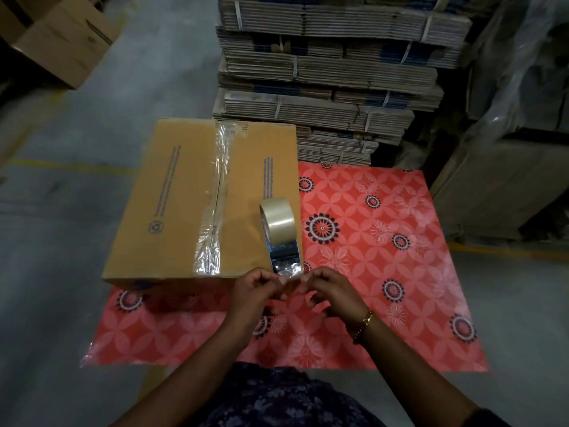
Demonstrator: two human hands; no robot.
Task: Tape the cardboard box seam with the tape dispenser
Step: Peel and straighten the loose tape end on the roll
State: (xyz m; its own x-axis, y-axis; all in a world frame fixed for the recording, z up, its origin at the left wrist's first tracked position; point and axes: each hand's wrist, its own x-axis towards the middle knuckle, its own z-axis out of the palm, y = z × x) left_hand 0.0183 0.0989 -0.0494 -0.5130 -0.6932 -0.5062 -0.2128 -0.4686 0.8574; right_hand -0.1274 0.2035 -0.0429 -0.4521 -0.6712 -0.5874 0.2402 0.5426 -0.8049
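A brown cardboard box [172,204] lies closed on a red patterned mat [385,272]. Clear tape [212,204] runs along its middle seam from the far edge to the near edge. A roll of clear tape [277,215] stands on the box's right flap, with a loose strip [284,260] drawn from it toward me. My left hand [255,291] and my right hand [331,291] both pinch the free end of that strip, just off the box's near right corner. No dispenser frame is visible on the roll.
Tall stacks of strapped flat cardboard [323,72] rise right behind the box and mat. Another carton [61,38] sits at the far left on the grey floor. Plastic-wrapped goods [517,118] stand at the right.
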